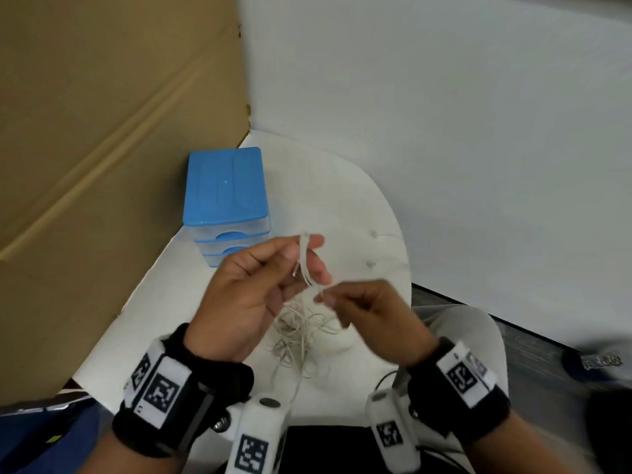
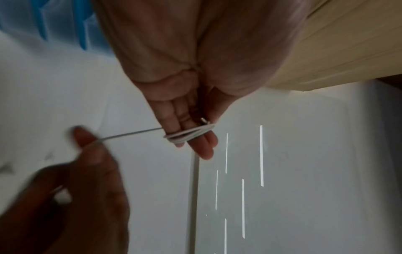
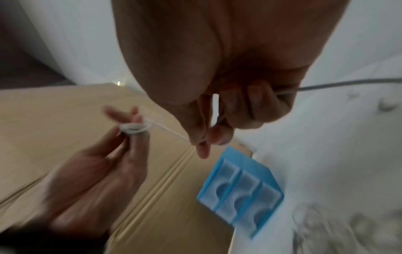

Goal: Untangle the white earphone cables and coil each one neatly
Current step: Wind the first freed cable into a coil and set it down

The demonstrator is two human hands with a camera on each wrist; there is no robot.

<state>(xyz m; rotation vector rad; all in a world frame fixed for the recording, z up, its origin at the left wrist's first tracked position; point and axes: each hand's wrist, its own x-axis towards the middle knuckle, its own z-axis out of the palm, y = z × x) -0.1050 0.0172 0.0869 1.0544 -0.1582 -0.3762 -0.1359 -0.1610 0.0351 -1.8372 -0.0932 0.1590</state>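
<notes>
My left hand (image 1: 290, 256) is raised over the white table (image 1: 342, 200) with its fingers (image 2: 202, 146) held out. A white earphone cable (image 2: 189, 134) is wound in a few loops around them, and the thumb pins its metal plug end against them. A taut strand runs from that coil (image 3: 133, 128) to my right hand (image 1: 328, 297), which pinches it between thumb and forefinger (image 3: 206, 137) just to the right. Below both hands a loose tangle of white cable (image 1: 301, 340) lies on the table.
A small blue-topped drawer box (image 1: 225, 200) stands at the table's back left, against a cardboard sheet (image 1: 102, 131). A white wall runs behind. Two small earbuds (image 1: 371, 265) with thin wire lie near the table's right edge. Dark floor lies to the right.
</notes>
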